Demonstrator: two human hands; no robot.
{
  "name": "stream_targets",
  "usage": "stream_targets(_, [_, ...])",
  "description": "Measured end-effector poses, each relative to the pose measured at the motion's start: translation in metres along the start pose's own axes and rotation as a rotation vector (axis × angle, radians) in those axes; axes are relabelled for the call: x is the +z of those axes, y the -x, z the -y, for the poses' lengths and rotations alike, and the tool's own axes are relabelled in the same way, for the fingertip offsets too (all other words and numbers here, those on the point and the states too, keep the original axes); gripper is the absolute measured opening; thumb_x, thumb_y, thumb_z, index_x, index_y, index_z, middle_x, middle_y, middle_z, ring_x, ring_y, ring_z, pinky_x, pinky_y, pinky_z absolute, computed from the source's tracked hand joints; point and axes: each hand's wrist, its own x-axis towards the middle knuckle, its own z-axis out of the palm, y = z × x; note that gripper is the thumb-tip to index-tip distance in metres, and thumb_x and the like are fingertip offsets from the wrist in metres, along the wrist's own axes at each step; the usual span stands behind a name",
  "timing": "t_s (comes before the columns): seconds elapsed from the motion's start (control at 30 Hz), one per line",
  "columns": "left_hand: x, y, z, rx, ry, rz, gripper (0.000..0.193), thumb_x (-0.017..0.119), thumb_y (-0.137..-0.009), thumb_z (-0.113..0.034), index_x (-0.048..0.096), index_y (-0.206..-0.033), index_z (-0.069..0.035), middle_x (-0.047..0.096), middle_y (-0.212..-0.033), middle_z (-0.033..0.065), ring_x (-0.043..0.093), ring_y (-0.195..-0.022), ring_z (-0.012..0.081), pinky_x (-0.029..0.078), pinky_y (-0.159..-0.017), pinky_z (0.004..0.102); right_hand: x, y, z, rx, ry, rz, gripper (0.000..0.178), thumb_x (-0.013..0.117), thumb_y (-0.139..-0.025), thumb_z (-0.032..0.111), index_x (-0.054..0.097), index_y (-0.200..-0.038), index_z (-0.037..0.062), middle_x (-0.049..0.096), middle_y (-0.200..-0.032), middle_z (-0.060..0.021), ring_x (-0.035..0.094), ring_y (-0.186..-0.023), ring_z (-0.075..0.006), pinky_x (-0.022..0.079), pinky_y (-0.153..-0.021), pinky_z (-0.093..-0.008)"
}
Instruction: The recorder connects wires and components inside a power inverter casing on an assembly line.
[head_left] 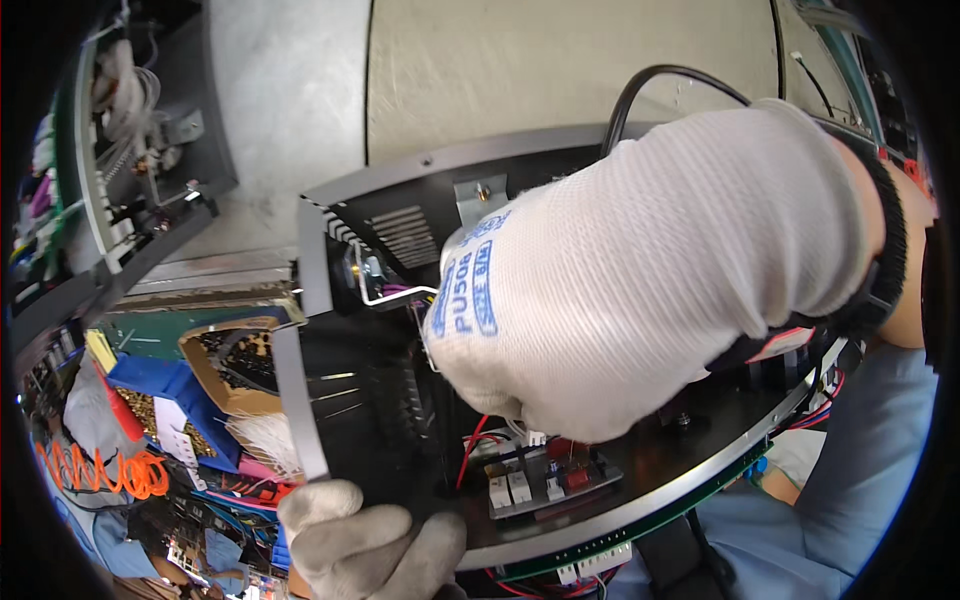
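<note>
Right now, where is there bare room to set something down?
The metal tabletop is bare behind the case, between the gray frame and black cable. Crowded: around the circuit board and right hand, and left, by the blue bin and cardboard box.

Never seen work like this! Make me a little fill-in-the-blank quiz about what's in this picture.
1. The print on the covering of the right hand is ____ in colour.
2. The left hand, at a corner of the metal casing, wears a ____.
3. The cardboard box is to the ____ of the casing.
4. The coiled cord is coloured ____.

Missing words: blue; glove; left; orange.
</note>
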Motion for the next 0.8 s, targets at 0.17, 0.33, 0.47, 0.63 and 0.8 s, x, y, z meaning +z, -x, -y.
stream_targets(0.17, [0.022, 0.005, 0.009, 0.126, -0.005, -0.260, 0.042, 0.036, -0.092, -0.032, 0.067, -0.079, -0.007, 0.061, -0.062, 0.0013, 0.052, -0.068, 0.0193, 0.044, -0.070, 0.0398, 0.030, -0.014, 0.000, -0.107, 0.021, -0.017, 0.022, 0.064, -0.081, 0.019, 0.070, -0.094, 0.0026, 0.067, -0.077, -0.0108, 0.064, -0.072, -0.0230, 0.051, -0.068, -0.0350])
stream_targets(0.33, [0.033, 0.011, 0.013, 0.215, -0.010, -0.399, 0.045, 0.031, -0.094, -0.035, 0.063, -0.075, -0.010, 0.060, -0.059, -0.0009, 0.051, -0.067, 0.0189, 0.043, -0.069, 0.0391, 0.040, -0.020, 0.001, -0.140, 0.041, -0.038, 0.023, 0.064, -0.081, 0.020, 0.069, -0.096, 0.0031, 0.067, -0.080, -0.0110, 0.064, -0.074, -0.0236, 0.051, -0.070, -0.0354])
stream_targets(0.47, [0.036, 0.012, 0.012, 0.176, -0.039, -0.411, 0.046, 0.031, -0.095, -0.036, 0.064, -0.076, -0.010, 0.060, -0.057, -0.0016, 0.051, -0.067, 0.0186, 0.043, -0.069, 0.0391, 0.044, -0.021, -0.001, -0.140, 0.060, -0.051, 0.024, 0.064, -0.080, 0.020, 0.069, -0.098, 0.0034, 0.067, -0.082, -0.0113, 0.064, -0.076, -0.0241, 0.051, -0.071, -0.0358])
stream_targets(0.63, [0.036, 0.012, 0.010, 0.157, -0.056, -0.399, 0.046, 0.030, -0.095, -0.036, 0.064, -0.076, -0.010, 0.061, -0.058, -0.0018, 0.052, -0.068, 0.0186, 0.044, -0.070, 0.0387, 0.049, -0.019, 0.001, -0.135, 0.081, -0.069, 0.026, 0.065, -0.080, 0.021, 0.068, -0.100, 0.0038, 0.066, -0.085, -0.0115, 0.064, -0.078, -0.0246, 0.051, -0.072, -0.0362])
stream_targets(0.8, [0.034, 0.010, 0.009, 0.154, -0.063, -0.405, 0.047, 0.030, -0.095, -0.036, 0.064, -0.076, -0.010, 0.061, -0.059, -0.0017, 0.052, -0.068, 0.0187, 0.045, -0.070, 0.0385, 0.049, -0.017, 0.001, -0.135, 0.088, -0.083, 0.028, 0.065, -0.080, 0.022, 0.067, -0.102, 0.0042, 0.066, -0.088, -0.0118, 0.064, -0.081, -0.0252, 0.051, -0.074, -0.0366])
